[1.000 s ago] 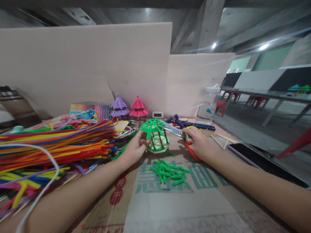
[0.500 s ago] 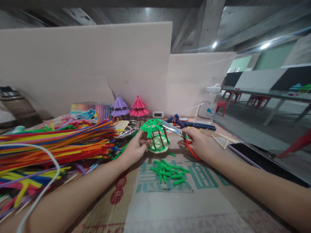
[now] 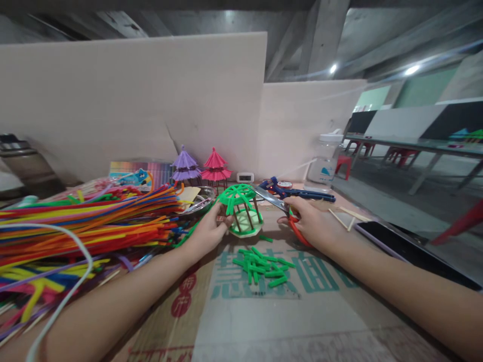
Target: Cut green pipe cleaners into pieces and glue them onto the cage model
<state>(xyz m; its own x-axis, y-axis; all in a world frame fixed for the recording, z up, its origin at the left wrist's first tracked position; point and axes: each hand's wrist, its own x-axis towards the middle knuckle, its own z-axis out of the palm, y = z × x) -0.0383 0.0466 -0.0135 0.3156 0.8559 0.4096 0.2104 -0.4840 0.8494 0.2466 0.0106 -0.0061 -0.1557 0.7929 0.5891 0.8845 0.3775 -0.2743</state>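
Note:
My left hand (image 3: 213, 224) is closed on the left side of a small model pavilion (image 3: 247, 224). The model has a green pipe-cleaner roof frame, thin brown posts and a pale base edged in green. My right hand (image 3: 305, 219) grips the orange handles of a pair of scissors (image 3: 273, 199). Their metal blades point left, with the tips close to the right edge of the green roof; whether they touch it I cannot tell. Below the model lies a pile of short cut green pipe-cleaner pieces (image 3: 264, 266), with one loose piece just above the pile.
Long coloured pipe cleaners (image 3: 94, 221) are heaped at left, with a white cable (image 3: 81, 281) across them. Behind stand a purple model pavilion (image 3: 184, 166) and a pink one (image 3: 216, 167). A blue glue gun (image 3: 294, 191), a clear plastic jar (image 3: 322, 163) and a phone (image 3: 411, 254) sit at right.
The model has shifted slightly left, and a narrow gap shows between its roof and the scissor tips, which overlapped the roof before. Both hands keep their hold.

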